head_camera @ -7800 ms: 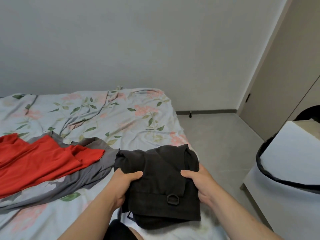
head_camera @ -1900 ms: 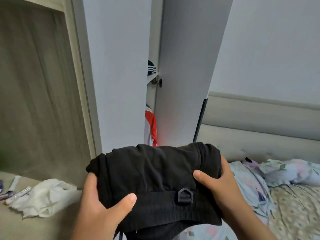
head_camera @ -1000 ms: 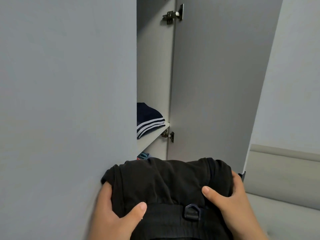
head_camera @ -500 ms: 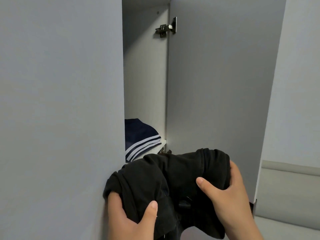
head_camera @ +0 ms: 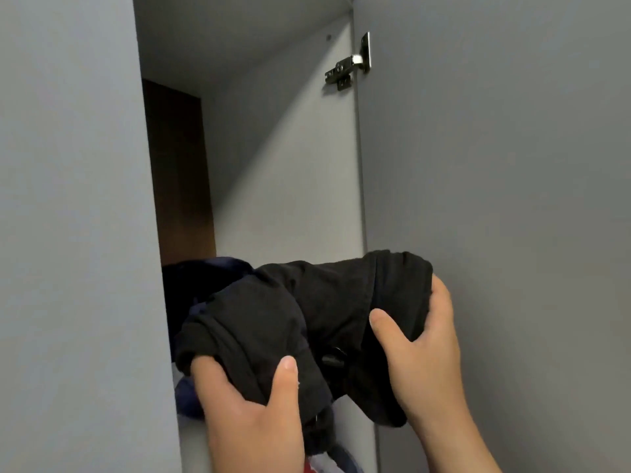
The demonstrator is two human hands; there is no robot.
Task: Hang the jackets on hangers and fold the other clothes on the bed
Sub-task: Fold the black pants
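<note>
Folded black garment (head_camera: pixel 307 319): held up at the wardrobe opening, left end over the front edge of the shelf (head_camera: pixel 190 430), right end out in front of the open door (head_camera: pixel 495 165).

Left hand (head_camera: pixel 252 414): clamped on the garment's near left corner, thumb on top, fingers tucked underneath.

Right hand (head_camera: pixel 426 356): clamped on the right end, thumb across the front, fingers wrapped round behind.

Navy garment (head_camera: pixel 205 271): lies on the shelf, behind and partly under the black one, touching it.

Shelf: mostly hidden, only a pale strip of front edge showing beside the left hand.

Hinge (head_camera: pixel 348 68): sits high on the open door's inner edge.

Closed door (head_camera: pixel 68 233): narrows the opening from the left.

Step in hand, by judgement: stowing a finished fold; no folding left on this piece.

Next move, likely: calls for pushing forward and leftward through the narrow gap, setting down flat on the navy garment, then releasing both grips without pulling the fold apart.
</note>
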